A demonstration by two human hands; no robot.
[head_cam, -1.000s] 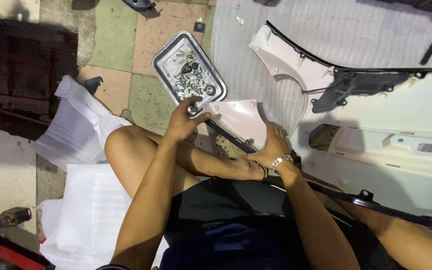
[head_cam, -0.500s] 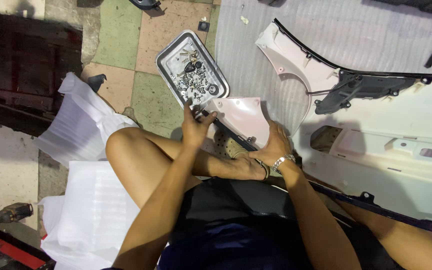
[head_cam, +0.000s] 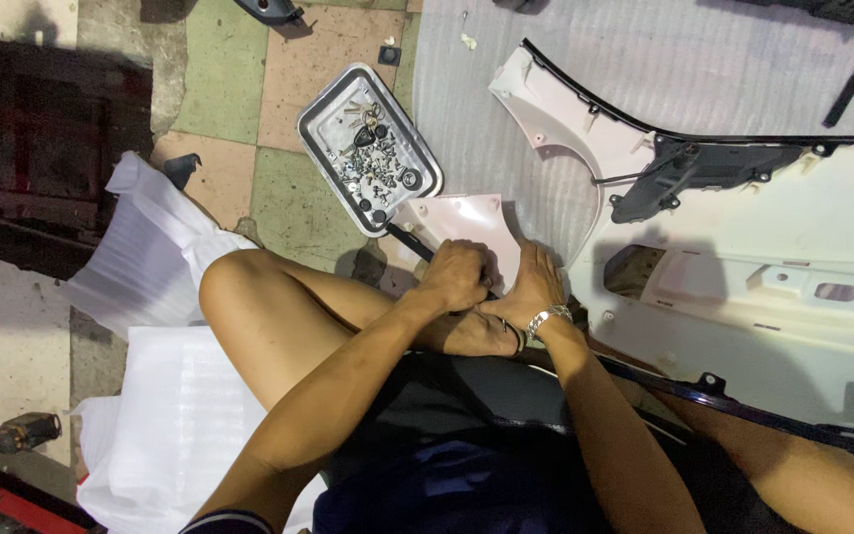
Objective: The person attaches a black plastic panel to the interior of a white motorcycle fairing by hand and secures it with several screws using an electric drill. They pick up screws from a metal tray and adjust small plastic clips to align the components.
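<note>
Head view: both hands on pink panel (head_cam: pixel 467 220) just below metal tray (head_cam: pixel 320 129); left hand (head_cam: pixel 459 277) grip closed on its edge, right hand (head_cam: pixel 534 287) pressed flat, open.

A small pale pink plastic panel (head_cam: pixel 462 222) lies flat on the ribbed white mat, its far edge just beside the corner of a metal tray. It is smooth, roughly four-sided, with a curved right edge. A dark strip runs along its near left edge. The left hand (head_cam: pixel 459 277) covers its near edge in a closed grip; the right hand (head_cam: pixel 534 287) rests on its right corner.
</note>
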